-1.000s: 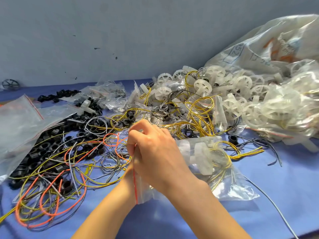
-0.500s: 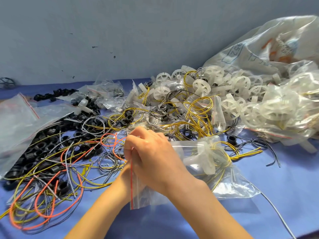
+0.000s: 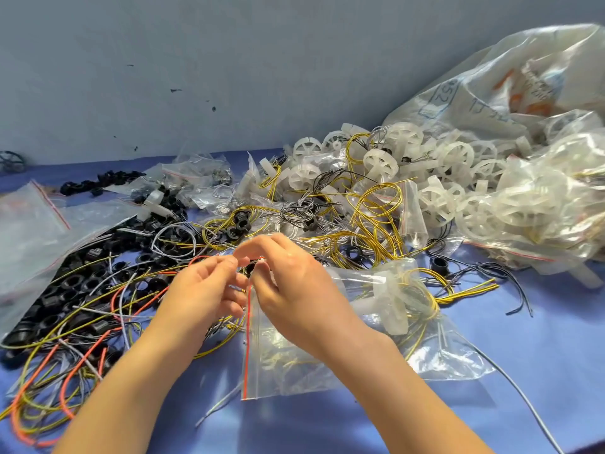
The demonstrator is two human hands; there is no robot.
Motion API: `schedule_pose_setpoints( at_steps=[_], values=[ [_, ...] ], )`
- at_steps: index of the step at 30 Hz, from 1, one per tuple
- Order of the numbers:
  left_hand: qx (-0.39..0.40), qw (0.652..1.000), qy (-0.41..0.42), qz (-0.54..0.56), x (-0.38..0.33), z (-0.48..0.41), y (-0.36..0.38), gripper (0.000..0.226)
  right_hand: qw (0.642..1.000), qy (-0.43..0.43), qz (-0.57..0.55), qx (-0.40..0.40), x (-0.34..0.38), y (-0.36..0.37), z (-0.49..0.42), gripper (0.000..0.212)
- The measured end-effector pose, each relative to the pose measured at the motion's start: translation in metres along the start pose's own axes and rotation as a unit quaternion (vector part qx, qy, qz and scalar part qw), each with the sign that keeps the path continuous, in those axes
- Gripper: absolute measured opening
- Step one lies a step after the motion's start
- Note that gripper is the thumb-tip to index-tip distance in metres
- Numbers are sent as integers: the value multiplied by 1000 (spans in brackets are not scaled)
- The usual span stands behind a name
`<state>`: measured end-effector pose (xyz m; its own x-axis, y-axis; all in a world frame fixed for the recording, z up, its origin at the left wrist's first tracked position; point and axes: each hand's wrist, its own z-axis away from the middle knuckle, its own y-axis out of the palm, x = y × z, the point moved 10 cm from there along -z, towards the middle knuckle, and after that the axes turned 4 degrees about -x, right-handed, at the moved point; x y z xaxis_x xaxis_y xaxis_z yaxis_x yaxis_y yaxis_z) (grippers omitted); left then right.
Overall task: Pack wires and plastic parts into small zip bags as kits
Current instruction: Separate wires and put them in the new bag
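Blue-covered table (image 3: 540, 355), grey wall along far edge.

Near front edge, centre: clear zip bag (image 3: 327, 365) lying on table, red zip strip (image 3: 247, 326) at its left end. Inside, toward right end: white plastic part (image 3: 393, 303) and coil of yellow wire (image 3: 422, 290).

Right hand (image 3: 294, 290) over bag mouth, thumb and forefinger curled, pinching upper corner of strip. Left hand (image 3: 203, 290) just beside it, fingers loosely curled, tips close to same corner. Unable to tell whether touching bag.

Left half of table: heap of black plastic rings (image 3: 65, 290), tangled with orange and yellow wires (image 3: 49, 388) down to front left corner. Left edge: empty zip bags (image 3: 29, 224).

Centre, behind hands: loose gold-yellow wire loops (image 3: 376, 221).

Far right corner: pile of white plastic wheels (image 3: 458, 158), filled clear bags (image 3: 540, 217) beside them, large printed sack (image 3: 491, 77) behind.

Right front: single grey wire (image 3: 523, 401) trailing from near bag toward front edge.
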<state>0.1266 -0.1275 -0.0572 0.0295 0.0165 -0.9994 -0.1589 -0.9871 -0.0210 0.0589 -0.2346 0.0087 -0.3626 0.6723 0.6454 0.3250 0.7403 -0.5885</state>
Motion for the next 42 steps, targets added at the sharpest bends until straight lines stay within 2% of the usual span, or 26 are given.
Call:
schedule_pose_setpoints(
  at_steps=[3, 9, 15, 22, 27, 33, 42],
  values=[
    [-51, 998, 0, 42, -4, -6, -9, 20, 999, 3, -17, -34, -4, -16, -6, 29],
    [-108, 990, -10, 95, -12, -11, -16, 21, 994, 53, -36, -91, -40, -61, -13, 32],
    [-127, 983, -28, 132, -12, -21, -14, 21, 976, 116, -65, -175, -83, -107, -21, 31],
    [-123, 983, -24, 135, -24, -35, 10, 22, 938, 205, -101, -260, -137, -144, -16, 30],
    [-96, 989, 12, 116, -42, -39, 32, 23, 940, 256, -32, -224, -166, -149, -13, 26],
    [-32, 996, 77, -8, -63, -31, 70, 22, 937, 304, 45, -166, -189, -151, -6, 29],
    [47, 969, 147, -193, -78, -27, 137, 17, 913, 376, 39, -154, -211, -169, 18, 27]
  ],
)
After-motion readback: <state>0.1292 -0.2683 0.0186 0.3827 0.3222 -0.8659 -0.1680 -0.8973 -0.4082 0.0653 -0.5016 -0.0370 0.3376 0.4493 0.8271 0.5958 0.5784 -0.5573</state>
